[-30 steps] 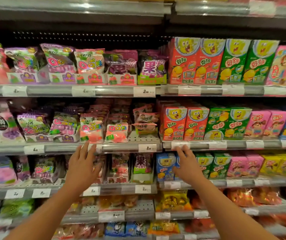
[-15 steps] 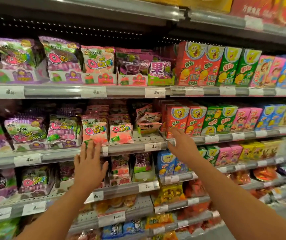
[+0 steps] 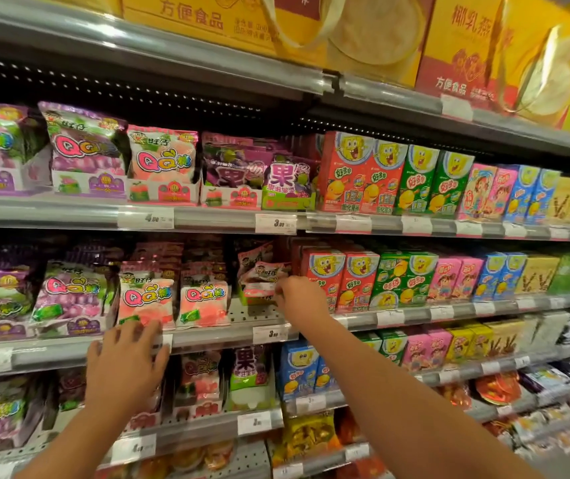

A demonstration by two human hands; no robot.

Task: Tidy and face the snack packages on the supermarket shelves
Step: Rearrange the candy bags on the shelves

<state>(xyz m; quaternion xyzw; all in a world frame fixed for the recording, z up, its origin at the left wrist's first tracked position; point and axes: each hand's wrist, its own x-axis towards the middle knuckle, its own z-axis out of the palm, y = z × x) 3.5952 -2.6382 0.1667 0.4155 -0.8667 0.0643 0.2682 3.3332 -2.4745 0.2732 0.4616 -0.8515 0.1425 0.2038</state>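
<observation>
On the second shelf stand pink QQ gummy bags, with a smaller pink bag beside them. My left hand is spread flat, fingertips at the bottom edge of the larger pink bag. Further right lie loose, tilted pink snack packets in a heap. My right hand reaches them, fingers curled at the lowest packet's right edge; whether it pinches the packet is unclear. Red cartoon snack boxes stand just right of that hand.
Purple QQ bags fill the left of the shelf. Green, pink, blue and yellow boxes run to the right. The shelf above holds similar bags and boxes. Big yellow cartons sit on top. Lower shelves carry more snacks.
Both hands rose from the lower shelf edges. The left moved up to the pink QQ bag, the right moved up and left to the loose packets. The view has come closer and tilted upward.
</observation>
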